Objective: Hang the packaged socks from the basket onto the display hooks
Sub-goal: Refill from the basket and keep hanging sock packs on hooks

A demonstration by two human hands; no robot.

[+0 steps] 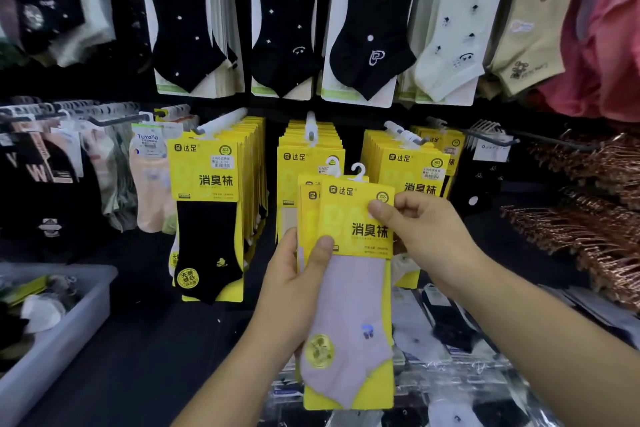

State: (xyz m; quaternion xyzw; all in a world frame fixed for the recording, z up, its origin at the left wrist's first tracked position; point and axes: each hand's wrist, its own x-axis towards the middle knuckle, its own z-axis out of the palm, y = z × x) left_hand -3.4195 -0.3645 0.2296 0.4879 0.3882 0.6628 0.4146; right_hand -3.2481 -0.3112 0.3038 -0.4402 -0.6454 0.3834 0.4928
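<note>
- Head view: our left hand (294, 291) gripped a stack of sock packs (307, 218), thumb across the card; our right hand (426, 239) pinched the front pack (349, 315) at its upper corner.
- Both packs hovered before the middle display hook (310, 128), unhung.
- Next, we judged, the hanger tab (358, 173) must thread onto that hook.

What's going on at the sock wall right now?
A person holds a small stack of yellow-carded sock packs up in front of the display. The left hand grips the stack's left edge, thumb across the front; the right hand pinches the front pack's upper right corner. The packs' plastic hangers are not on any hook yet; the middle display hook is just above and behind. The grey basket sits at lower left with more items in it.
</note>
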